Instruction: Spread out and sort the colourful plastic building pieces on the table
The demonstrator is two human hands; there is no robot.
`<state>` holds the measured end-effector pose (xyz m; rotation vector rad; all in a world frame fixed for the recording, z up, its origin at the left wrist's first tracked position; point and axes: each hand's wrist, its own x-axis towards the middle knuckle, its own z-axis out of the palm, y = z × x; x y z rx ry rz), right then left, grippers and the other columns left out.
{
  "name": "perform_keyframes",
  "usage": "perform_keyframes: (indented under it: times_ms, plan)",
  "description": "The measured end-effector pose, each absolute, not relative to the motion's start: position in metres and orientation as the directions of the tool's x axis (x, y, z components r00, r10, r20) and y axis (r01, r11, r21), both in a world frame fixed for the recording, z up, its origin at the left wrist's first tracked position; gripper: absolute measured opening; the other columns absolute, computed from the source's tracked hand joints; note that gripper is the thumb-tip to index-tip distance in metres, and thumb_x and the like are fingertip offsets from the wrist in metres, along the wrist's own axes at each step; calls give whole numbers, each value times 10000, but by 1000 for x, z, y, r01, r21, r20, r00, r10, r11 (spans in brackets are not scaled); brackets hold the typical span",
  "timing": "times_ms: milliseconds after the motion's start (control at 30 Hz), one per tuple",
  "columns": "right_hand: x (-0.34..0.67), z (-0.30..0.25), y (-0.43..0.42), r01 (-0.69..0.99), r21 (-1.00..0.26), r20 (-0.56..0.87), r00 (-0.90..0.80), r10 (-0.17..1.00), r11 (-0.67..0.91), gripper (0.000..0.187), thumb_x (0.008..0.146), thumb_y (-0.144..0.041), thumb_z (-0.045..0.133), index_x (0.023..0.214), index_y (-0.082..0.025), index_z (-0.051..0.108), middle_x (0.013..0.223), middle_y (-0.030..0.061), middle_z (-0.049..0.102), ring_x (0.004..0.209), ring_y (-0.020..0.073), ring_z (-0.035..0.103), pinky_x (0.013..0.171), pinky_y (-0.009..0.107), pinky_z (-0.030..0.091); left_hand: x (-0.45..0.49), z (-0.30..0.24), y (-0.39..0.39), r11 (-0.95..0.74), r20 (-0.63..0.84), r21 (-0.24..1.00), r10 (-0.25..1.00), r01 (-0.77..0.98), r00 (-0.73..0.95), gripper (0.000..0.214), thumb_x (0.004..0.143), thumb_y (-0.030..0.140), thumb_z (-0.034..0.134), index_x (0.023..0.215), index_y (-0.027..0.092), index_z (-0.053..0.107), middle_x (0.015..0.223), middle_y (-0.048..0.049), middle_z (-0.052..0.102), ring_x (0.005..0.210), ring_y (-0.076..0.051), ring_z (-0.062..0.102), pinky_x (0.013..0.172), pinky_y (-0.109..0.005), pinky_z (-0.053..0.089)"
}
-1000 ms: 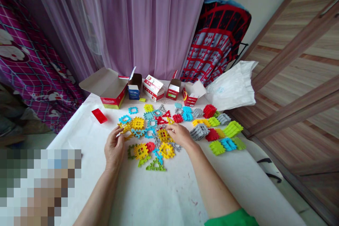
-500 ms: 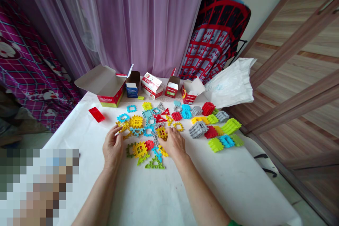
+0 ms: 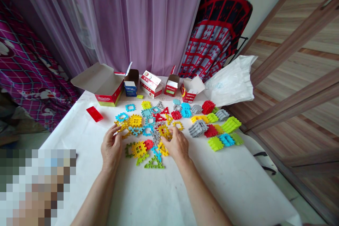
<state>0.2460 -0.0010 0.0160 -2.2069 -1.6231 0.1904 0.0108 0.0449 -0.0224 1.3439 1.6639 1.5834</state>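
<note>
Loose plastic interlocking building blocks in several colours lie in a heap between my hands. My left hand (image 3: 111,147) is at the heap's left edge, its curled fingers and thumb closed on a yellow building block (image 3: 123,125). My right hand (image 3: 178,144) pinches a yellow window-shaped block (image 3: 164,131), which is tilted. Close to my left hand, another yellow window block (image 3: 135,120) lies on the heap. Nearer me are a yellow square block (image 3: 138,149), a red block (image 3: 148,144) and a green triangular block (image 3: 154,162).
On the right, blocks stand in colour-sorted stacks, among them a grey stack (image 3: 198,128) and a red stack (image 3: 208,107). Open cartons, including a large red box (image 3: 108,98) and a blue box (image 3: 131,90), line the back. A red plate (image 3: 94,114) and white bag (image 3: 231,81) flank them.
The yellow window block has shifted slightly right and tilted up in my right hand, which has also moved a little right. My left hand stays at the same yellow block.
</note>
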Motion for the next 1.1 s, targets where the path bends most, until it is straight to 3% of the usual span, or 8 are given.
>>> perform_keyframes:
  times_ms: [167,300,500,767,933,1000,1100]
  plan:
    - [270,-8,-14,858,-422,234,416,879,-294,407,803,-386,678,1143,-193,564,1039,80,733,876,204,696,753,271,469,12,-21,45,-145,280,932,868,331,-409,298,824,355,537,1009,195,708,1280,-103,666,1218,-242,607,1082,-421,461]
    - [284,-17,-9,856,-410,353,467,811,-314,391,799,-399,655,1108,-179,562,1066,105,729,877,225,696,706,277,462,12,-20,44,-131,269,933,872,335,-408,316,818,387,552,1013,194,710,1277,-104,668,1198,-247,618,1049,-422,487]
    - [294,-9,3,845,-401,359,501,788,-354,362,818,-364,641,1111,-164,566,1095,126,720,903,227,682,711,282,464,12,-20,43,-124,261,935,874,331,-409,322,813,393,548,1008,196,710,1283,-107,665,1203,-255,614,1046,-433,489]
    - [276,-3,-6,880,-368,233,400,886,-300,339,817,-347,669,1117,-202,603,1111,81,720,917,209,686,733,263,469,12,-24,46,-142,285,925,873,353,-396,316,813,379,536,1006,201,711,1274,-100,669,1210,-257,613,1066,-443,474]
    - [269,3,-3,916,-377,194,219,956,-134,254,855,-396,643,1067,-257,655,1069,17,728,893,175,678,758,243,473,11,-26,46,-142,288,921,875,363,-389,294,821,372,534,993,215,714,1262,-87,676,1197,-246,620,1080,-437,461]
    - [276,7,2,932,-349,192,169,967,-94,200,924,-322,551,1063,-244,672,1121,34,714,962,168,668,820,238,469,11,-26,47,-148,296,918,873,368,-386,282,823,364,532,982,220,715,1257,-82,679,1195,-241,621,1074,-427,465]
    - [293,18,14,965,-222,112,167,980,-140,333,926,-111,435,1142,-225,661,1288,59,650,1078,168,639,893,246,454,11,-26,47,-152,298,918,874,366,-385,281,822,372,537,978,220,714,1255,-84,678,1195,-244,620,1070,-430,467]
